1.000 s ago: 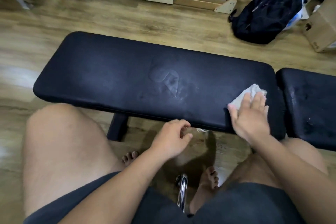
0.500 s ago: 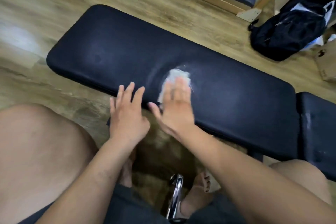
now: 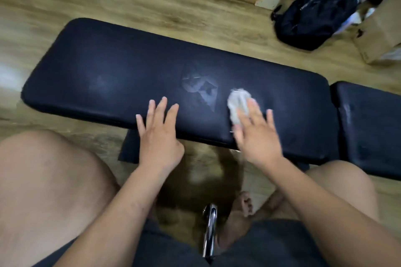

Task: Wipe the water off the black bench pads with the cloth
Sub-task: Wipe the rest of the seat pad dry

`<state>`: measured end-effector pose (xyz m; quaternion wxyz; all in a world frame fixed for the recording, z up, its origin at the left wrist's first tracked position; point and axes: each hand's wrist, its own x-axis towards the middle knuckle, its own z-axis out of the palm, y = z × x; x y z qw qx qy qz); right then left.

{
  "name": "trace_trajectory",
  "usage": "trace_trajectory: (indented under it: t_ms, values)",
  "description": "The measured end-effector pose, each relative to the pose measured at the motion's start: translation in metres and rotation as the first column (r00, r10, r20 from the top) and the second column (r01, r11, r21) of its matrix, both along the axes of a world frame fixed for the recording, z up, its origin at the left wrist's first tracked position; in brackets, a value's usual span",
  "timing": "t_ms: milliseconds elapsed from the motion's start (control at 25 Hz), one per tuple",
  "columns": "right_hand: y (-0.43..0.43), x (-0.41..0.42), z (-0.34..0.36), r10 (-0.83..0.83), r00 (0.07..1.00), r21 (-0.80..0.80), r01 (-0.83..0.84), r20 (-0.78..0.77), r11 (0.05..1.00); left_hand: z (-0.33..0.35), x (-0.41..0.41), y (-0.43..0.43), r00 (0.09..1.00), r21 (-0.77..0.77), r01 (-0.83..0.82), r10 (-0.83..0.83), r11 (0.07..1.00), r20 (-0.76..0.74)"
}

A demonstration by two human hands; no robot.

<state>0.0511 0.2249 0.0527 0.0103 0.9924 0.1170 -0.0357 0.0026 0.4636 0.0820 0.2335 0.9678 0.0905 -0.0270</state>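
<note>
right hand (image 3: 257, 136) has slid the cloth (image 3: 237, 103) right, past the logo (image 3: 200, 89); left hand (image 3: 159, 136) now lies flat on the pad (image 3: 108, 71).

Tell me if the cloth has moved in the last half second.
Yes. The cloth slid right along the long bench pad: it covered the logo then and now lies right of it.

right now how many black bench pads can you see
2. The long black cushioned bench pad spans the middle of the view. The shorter black pad lies beside its right end, partly cut off by the frame edge. More may be out of view.
</note>
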Motion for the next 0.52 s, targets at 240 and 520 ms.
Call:
trace_trajectory:
  t_ms: [240, 520]
  values:
    - [-0.108, 0.007, 0.024, -0.567, 0.818, 0.032, 0.572, -0.093, 0.82, 0.007, 0.01, -0.042, 0.984, 0.019, 0.16, -0.158, 0.987, -0.081]
    - [0.147, 0.08, 0.004, 0.263, 0.945, 0.112, -0.245, -0.195, 0.963, 0.027, 0.017, -0.041, 0.99, 0.094, 0.027, -0.014, 0.995, -0.139]
